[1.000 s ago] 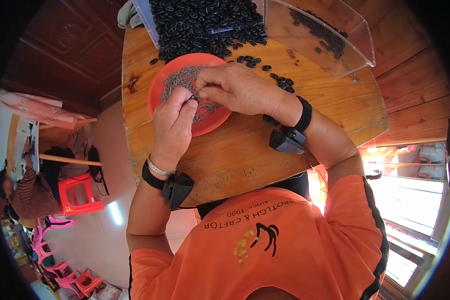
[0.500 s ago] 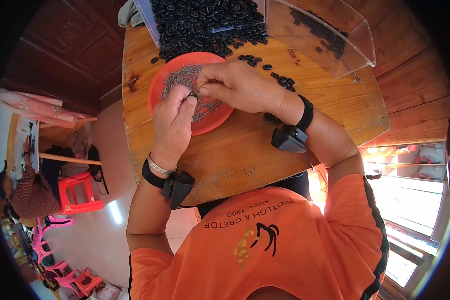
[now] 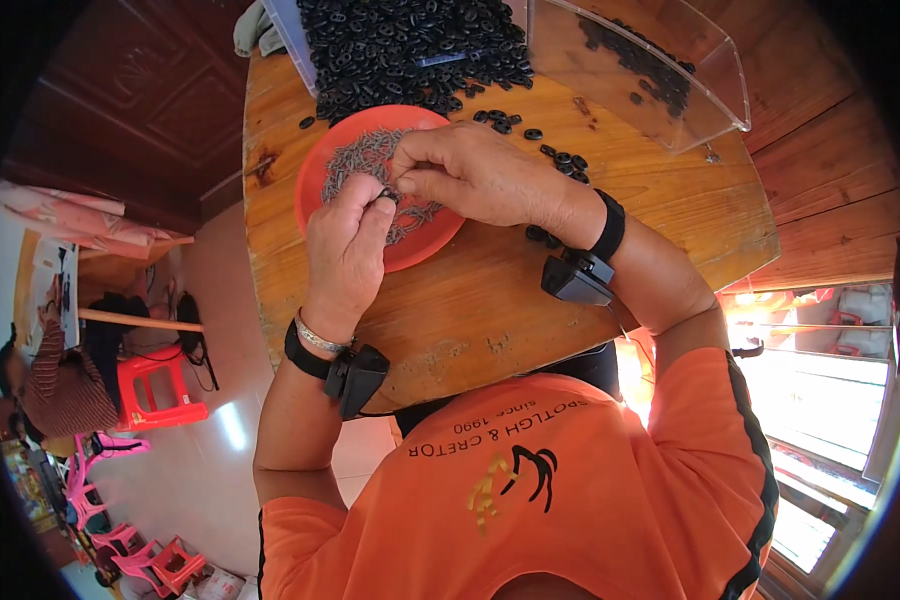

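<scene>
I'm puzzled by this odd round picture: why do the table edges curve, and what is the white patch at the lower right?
Head view: the fisheye lens bends the wooden table edge toward the dark rim; daylight washes out the lower right; the left hand, right hand and orange dish are sharp and evenly lit.

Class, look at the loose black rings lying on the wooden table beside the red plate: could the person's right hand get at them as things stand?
Probably yes. The loose black rings lie bare on the table just beyond the right hand, with nothing covering them.
</scene>
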`<state>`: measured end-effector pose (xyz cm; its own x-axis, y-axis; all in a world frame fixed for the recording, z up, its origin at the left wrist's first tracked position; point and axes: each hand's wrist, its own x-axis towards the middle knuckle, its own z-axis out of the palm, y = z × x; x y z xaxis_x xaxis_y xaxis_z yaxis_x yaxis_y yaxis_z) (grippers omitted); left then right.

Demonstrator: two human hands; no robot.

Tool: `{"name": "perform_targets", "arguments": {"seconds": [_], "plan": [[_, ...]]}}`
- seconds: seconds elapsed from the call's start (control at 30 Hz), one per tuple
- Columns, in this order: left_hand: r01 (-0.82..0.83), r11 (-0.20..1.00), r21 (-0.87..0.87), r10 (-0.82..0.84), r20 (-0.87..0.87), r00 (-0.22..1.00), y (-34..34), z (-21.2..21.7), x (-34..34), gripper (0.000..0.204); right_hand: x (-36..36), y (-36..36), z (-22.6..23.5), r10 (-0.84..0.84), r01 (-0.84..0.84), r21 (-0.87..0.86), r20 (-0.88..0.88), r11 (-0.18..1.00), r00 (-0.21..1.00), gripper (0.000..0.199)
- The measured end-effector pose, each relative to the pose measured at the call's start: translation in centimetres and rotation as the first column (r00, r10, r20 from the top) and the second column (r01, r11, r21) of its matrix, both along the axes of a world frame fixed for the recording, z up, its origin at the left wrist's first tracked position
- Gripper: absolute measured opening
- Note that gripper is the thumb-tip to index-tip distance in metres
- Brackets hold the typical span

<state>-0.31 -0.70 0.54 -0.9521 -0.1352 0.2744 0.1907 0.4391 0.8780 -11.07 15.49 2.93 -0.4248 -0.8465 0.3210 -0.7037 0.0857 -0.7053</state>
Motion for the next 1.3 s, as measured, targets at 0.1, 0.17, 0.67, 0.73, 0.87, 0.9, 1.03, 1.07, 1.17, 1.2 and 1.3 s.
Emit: {"name": "perform_targets", "arguments": {"seconds": [0.1, 0.17, 0.67, 0.73, 0.87, 0.9, 1.03, 1.07, 1.17, 1.2, 1.3], "plan": [[-0.002, 1.000, -0.004, 0.002, -0.005, 1.000, -0.1, -0.1, 0.0, 0.009, -0.1, 0.0, -0.1, -0.007, 0.007, 0.010, -0.011, 1.000, 1.000, 0.010], [-0.005, 1.000, -0.007, 0.005, -0.011, 1.000, -0.1, -0.1, 0.0, 0.009, -0.1, -0.1, -0.3, -0.001, 0.001, 0.010, -0.018, 1.000, 1.000, 0.010], [-0.003, 0.999, -0.036, 0.003, -0.007, 1.000, 0.2, 0.2, 0.2, 0.010, 0.3, -0.4, -0.3, -0.025, 0.026, 0.009, -0.012, 1.000, 1.000, 0.011], [-0.010, 1.000, -0.006, 0.010, 0.004, 1.000, 0.4, 0.2, 0.2, 0.011, 0.3, -0.3, -0.5, -0.030, 0.030, -0.039, -0.008, 0.999, 1.000, 0.011], [-0.019, 0.996, 0.086, 0.019, 0.003, 1.000, 1.0, 0.3, 0.6, 0.012, 0.9, -0.5, -0.7, -0.067, 0.069, -0.049, 0.038, 0.996, 0.997, 0.011], [-0.032, 0.997, 0.068, 0.034, -0.023, 0.999, 1.1, 0.2, 0.7, 0.012, 1.1, -0.5, -0.8, -0.069, 0.073, -0.056, 0.060, 0.996, 0.996, 0.011], [-0.023, 0.996, 0.091, 0.027, -0.041, 0.999, 1.2, 0.0, 0.5, 0.014, 1.1, -0.5, -1.1, -0.084, 0.088, -0.060, 0.065, 0.994, 0.994, 0.011], [-0.015, 0.996, 0.091, 0.019, -0.044, 0.999, 1.2, -0.2, 0.5, 0.014, 1.1, -0.4, -1.0, -0.093, 0.097, -0.061, 0.063, 0.993, 0.994, 0.011], [-0.026, 0.977, 0.211, 0.020, 0.028, 0.999, 1.1, -0.7, 0.3, 0.016, 0.4, 0.0, -0.3, -0.069, 0.079, -0.088, 0.107, 0.993, 0.992, 0.011], [-0.035, 0.968, 0.247, 0.030, 0.024, 0.999, 1.0, -0.8, 0.3, 0.015, -0.4, 0.3, 0.3, -0.099, 0.103, -0.075, 0.053, 0.992, 0.994, 0.012], [-0.044, 0.952, 0.303, 0.037, 0.029, 0.999, 0.9, -0.8, 0.0, 0.012, -4.6, 2.3, 0.4, -0.330, 0.314, -0.120, -0.144, 0.942, 0.933, 0.019]]}}
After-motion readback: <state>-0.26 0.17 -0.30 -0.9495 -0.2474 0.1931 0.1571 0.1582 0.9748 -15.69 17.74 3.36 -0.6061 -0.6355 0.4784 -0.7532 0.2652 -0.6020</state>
